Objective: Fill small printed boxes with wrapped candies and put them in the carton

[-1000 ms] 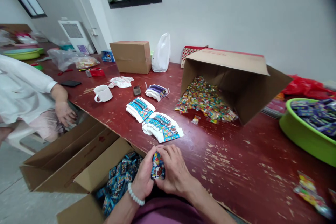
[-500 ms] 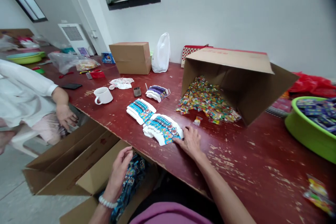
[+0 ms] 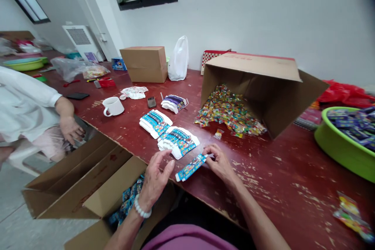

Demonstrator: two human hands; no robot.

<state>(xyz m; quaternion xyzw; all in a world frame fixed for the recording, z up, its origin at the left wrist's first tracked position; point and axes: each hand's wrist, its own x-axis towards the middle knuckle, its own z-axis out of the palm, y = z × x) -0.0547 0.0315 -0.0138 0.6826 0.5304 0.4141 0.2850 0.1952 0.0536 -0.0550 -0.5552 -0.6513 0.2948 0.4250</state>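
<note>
My right hand [image 3: 219, 163] pinches one end of a flat blue printed carton blank [image 3: 191, 167] just above the red table [image 3: 263, 179]. My left hand [image 3: 156, 177], with a white bead bracelet at the wrist, hovers with fingers spread beside the blank's other end, not clearly touching it. Right behind lie fanned stacks of the same flat blue cartons [image 3: 177, 142] and another stack [image 3: 155, 122]. Below the table edge an open cardboard box [image 3: 96, 195] holds several folded blue packets [image 3: 129, 199].
A large cardboard box [image 3: 263, 86] lies on its side, spilling colourful candies [image 3: 228, 111]. A green basin [image 3: 340, 144] of blue boxes sits at right. A white mug [image 3: 113, 106], a phone [image 3: 151, 102] and a closed carton [image 3: 145, 63] stand further back. Another person's hand [image 3: 70, 129] rests at left.
My right hand has drawn one flat blue carton off the nearest stack toward me. My left hand has risen out of the open box to meet it.
</note>
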